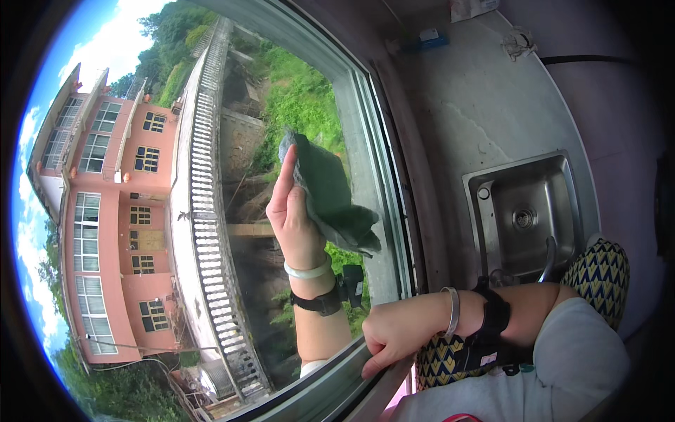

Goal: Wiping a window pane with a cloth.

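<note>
My left hand (298, 227), with a pale bangle and a black strap on its wrist, holds a grey-green cloth (329, 184), its index finger extended along the cloth's edge. The forearm shows beyond the window frame, which hides part of the sleeve. The window frame (321, 390) runs across the lower middle. My right hand (395, 329), wearing a silver-coloured bangle and a black strap, rests palm down with its fingers curled over that frame.
A stainless steel sink (527, 211) with a faucet (548, 258) is set in the grey countertop (464, 105) at right. A crumpled cloth (518, 43) lies near the counter's far edge. Outside stand a white balustrade (203, 179) and a pink building (126, 211).
</note>
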Demonstrator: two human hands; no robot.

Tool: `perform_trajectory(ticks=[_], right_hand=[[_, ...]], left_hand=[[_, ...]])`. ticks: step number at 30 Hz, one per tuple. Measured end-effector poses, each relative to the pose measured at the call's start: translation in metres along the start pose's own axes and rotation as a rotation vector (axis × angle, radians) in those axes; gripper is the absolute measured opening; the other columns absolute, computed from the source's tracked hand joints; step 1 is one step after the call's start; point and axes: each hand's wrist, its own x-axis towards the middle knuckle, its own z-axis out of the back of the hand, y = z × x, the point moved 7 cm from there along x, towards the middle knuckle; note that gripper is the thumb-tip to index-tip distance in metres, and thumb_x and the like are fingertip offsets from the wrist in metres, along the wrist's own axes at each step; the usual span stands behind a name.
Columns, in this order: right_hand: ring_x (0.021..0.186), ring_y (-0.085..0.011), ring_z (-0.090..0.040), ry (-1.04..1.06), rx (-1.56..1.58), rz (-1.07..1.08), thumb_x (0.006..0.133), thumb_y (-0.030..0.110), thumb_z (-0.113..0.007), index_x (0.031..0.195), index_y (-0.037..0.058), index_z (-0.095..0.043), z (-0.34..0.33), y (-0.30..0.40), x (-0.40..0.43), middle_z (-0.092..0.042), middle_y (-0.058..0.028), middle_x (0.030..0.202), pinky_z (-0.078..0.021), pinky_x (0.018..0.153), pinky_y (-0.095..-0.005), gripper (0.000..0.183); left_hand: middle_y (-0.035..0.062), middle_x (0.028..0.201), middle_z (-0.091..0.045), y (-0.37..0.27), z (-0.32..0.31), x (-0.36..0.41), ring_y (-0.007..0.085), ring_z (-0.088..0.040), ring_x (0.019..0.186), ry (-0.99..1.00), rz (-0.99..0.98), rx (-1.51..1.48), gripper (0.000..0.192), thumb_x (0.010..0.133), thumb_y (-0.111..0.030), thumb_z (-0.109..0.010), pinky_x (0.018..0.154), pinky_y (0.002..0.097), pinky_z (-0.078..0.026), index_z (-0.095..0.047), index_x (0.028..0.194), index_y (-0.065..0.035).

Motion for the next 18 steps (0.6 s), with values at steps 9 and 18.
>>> perform_trajectory(ticks=[9,18], right_hand=[[0.041,-0.025,-0.045,-0.035,0.053,0.055,0.085,0.043,-0.058,0.061,-0.0048,-0.061,-0.003,-0.003,0.003,-0.049,-0.0153,0.046,-0.0392,0.045,-0.0351,0.053],[0.041,-0.0247,-0.045,-0.047,0.046,0.048,0.085,0.042,-0.058,0.061,-0.0047,-0.061,0.0,-0.006,0.002,-0.049,-0.0155,0.046,-0.0391,0.045,-0.0352,0.053]], left_hand=[[0.0144,0.118,-0.057,0.026,0.012,-0.048,0.0172,-0.057,0.103,-0.081,0.125,0.007,0.043,0.087,0.003,-0.035,0.091,0.0282,-0.045,-0.044,0.129,0.0076],[0.0056,0.103,-0.058,0.045,0.013,-0.024,0.0101,-0.053,0.087,-0.061,0.23,-0.026,0.042,0.087,0.002,-0.037,0.08,0.0227,-0.043,-0.046,0.128,0.0048]])
